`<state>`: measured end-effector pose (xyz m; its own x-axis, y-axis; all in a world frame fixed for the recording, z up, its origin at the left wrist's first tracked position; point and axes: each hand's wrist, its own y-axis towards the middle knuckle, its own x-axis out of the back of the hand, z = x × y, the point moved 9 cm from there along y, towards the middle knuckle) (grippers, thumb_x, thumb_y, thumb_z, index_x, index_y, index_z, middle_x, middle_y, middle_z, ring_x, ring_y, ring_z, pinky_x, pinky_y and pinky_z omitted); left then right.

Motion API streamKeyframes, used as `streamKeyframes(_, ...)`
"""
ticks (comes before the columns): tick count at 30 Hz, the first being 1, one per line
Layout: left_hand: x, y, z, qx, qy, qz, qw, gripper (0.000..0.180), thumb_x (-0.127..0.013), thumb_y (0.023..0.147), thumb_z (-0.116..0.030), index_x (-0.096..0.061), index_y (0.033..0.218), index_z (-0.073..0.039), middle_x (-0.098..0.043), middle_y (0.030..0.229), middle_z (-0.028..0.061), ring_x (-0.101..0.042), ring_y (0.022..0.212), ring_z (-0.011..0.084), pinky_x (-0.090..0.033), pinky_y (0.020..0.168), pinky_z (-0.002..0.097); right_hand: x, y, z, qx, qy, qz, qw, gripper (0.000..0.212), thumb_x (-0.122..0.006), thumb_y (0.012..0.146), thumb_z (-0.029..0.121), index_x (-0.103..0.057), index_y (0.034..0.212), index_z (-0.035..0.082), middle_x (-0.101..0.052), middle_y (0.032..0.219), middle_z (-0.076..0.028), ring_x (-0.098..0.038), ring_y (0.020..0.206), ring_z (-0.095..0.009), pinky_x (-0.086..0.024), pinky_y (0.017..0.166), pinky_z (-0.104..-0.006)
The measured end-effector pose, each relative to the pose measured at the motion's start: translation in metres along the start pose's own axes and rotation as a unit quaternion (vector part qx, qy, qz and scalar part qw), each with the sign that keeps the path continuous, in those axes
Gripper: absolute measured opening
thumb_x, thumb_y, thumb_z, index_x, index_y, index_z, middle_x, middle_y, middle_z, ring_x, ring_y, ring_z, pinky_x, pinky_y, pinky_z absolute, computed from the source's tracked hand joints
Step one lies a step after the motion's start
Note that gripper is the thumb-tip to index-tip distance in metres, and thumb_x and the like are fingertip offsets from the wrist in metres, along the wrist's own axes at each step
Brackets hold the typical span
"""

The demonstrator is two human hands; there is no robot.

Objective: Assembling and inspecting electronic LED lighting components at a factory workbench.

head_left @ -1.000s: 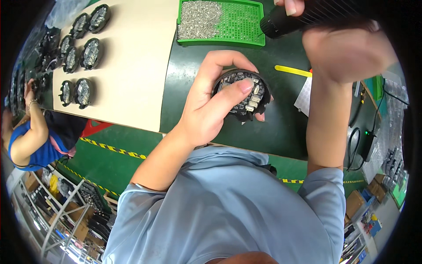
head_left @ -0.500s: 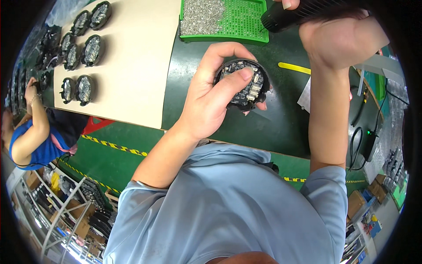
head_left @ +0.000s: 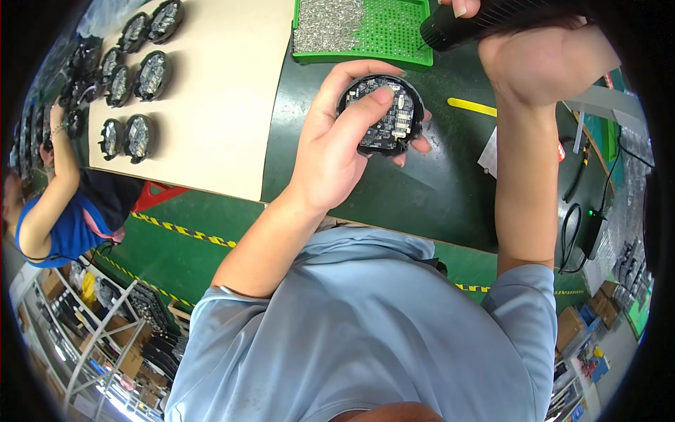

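Observation:
My left hand (head_left: 327, 144) is closed around a round black housing (head_left: 418, 98) with a populated circuit board (head_left: 383, 133) inside. The thumb presses on the board's upper part, and fingertips show past the housing's right edge. At the upper right, my right hand (head_left: 531, 67) grips a thick, ribbed black electric screwdriver (head_left: 485, 22), partly cut off by the picture's top. Its narrow end points left, over the right edge of a green perforated tray (head_left: 365, 59). Small silvery screws (head_left: 327, 28) lie heaped in the tray's left half.
On a beige sheet (head_left: 211, 126) at left stand several similar round housings (head_left: 153, 76). A yellow strip tool (head_left: 471, 107) and a white paper (head_left: 488, 156) lie near my right forearm. Cables (head_left: 571, 235) run at the far right. A co-worker's arm (head_left: 63, 165) reaches in at far left.
My left hand has moved slightly up and left with the housing, tilting it a little. My right hand and the screwdriver stay nearly still. The co-worker's arm has shifted upward.

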<state>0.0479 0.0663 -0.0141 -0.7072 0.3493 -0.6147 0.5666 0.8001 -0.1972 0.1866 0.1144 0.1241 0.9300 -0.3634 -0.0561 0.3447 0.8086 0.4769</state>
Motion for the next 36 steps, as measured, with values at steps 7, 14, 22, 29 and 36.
streamKeyframes(7, 0.007, 0.0, -0.003, 0.0, -0.07, -0.012, 0.997, 0.035, -0.043, 0.103, -0.013, -0.047, 0.135, 0.001, -0.068, 0.108, 0.027, -0.072, 0.09, 0.0339, -0.056, 0.067, 0.0361, -0.012, -0.001, 0.011, 0.012, -0.051, -0.012, 0.999, 0.096, -0.018, 0.094, 0.083, -0.06, 0.094, -0.003, -0.056, 0.057, -0.01, -0.051, 0.04, -0.019, -0.046, 0.043, -0.0289)
streamKeyframes(14, 0.004, 0.004, 0.003, 0.021, -0.042, -0.001, 0.999, 0.037, -0.044, 0.103, -0.009, -0.047, 0.139, -0.001, -0.068, 0.111, 0.0273, -0.072, 0.088, 0.03, -0.055, 0.066, 0.0332, 0.0, -0.014, 0.032, -0.021, 0.255, 0.155, 0.954, 0.091, -0.026, 0.093, 0.082, -0.06, 0.1, -0.003, -0.059, 0.065, -0.009, -0.056, 0.049, -0.018, -0.05, 0.053, -0.0307)
streamKeyframes(22, 0.007, 0.004, 0.005, 0.003, -0.067, -0.007, 0.998, 0.033, -0.046, 0.103, -0.008, -0.047, 0.136, -0.005, -0.068, 0.097, 0.0166, -0.072, 0.079, 0.0248, -0.055, 0.061, 0.0323, -0.047, -0.033, 0.043, -0.036, 0.247, 0.221, 0.943, 0.088, -0.031, 0.092, 0.082, -0.059, 0.103, -0.001, -0.058, 0.068, -0.007, -0.054, 0.05, -0.016, -0.048, 0.054, -0.0295)
streamKeyframes(29, 0.004, 0.002, 0.001, -0.003, 0.008, 0.002, 1.0, 0.042, -0.036, 0.105, -0.007, -0.034, 0.147, -0.007, -0.069, 0.103, 0.0187, -0.071, 0.086, 0.0329, -0.053, 0.068, 0.0356, -0.051, -0.034, 0.039, -0.05, 0.249, 0.274, 0.928, 0.085, -0.035, 0.09, 0.082, -0.057, 0.105, 0.001, -0.057, 0.07, -0.005, -0.053, 0.051, -0.015, -0.047, 0.055, -0.0284)
streamKeyframes(36, 0.007, 0.005, 0.002, -0.011, -0.095, -0.021, 0.995, 0.03, -0.049, 0.102, -0.006, -0.05, 0.132, -0.004, -0.067, 0.094, 0.0145, -0.069, 0.077, 0.0224, -0.055, 0.061, 0.0336, -0.06, -0.037, 0.035, -0.064, 0.254, 0.33, 0.907, 0.083, -0.039, 0.089, 0.082, -0.056, 0.107, 0.003, -0.055, 0.071, -0.003, -0.052, 0.052, -0.013, -0.045, 0.056, -0.0274)
